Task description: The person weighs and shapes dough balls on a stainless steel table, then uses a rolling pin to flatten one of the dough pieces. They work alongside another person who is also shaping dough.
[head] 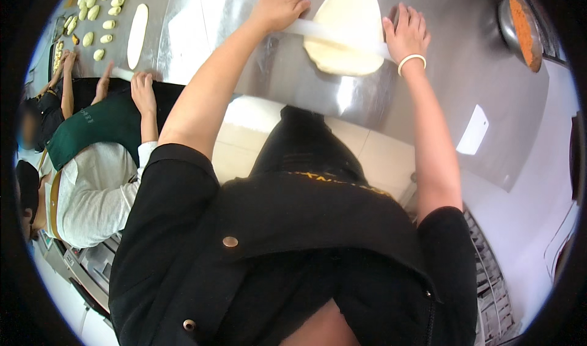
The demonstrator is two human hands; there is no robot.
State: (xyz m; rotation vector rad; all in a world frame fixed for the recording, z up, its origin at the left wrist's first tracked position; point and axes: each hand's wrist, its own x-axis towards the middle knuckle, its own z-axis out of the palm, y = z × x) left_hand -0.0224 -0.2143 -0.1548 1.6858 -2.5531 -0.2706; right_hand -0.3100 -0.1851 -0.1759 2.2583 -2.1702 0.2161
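Observation:
A white rolling pin (341,38), blurred, lies across a flat oval sheet of pale dough (351,13) on the metal worktop. My left hand (280,3) rests at the pin's left end with its fingers spread and a ring on one finger. At the other end is my right hand (407,35), fingers extended, a pale band around the wrist. The hands touch the pin from above rather than wrapping it. The dough's lower edge reaches below the pin, while most of the sheet extends above it.
A metal bowl of orange filling (523,32) stands at the far right. A white scraper (473,130) lies near the right front. At left, a co-worker (98,181) holds another rolling pin (123,74) below a long dough strip (137,36). Several dough rolls (93,12) and another person are beyond.

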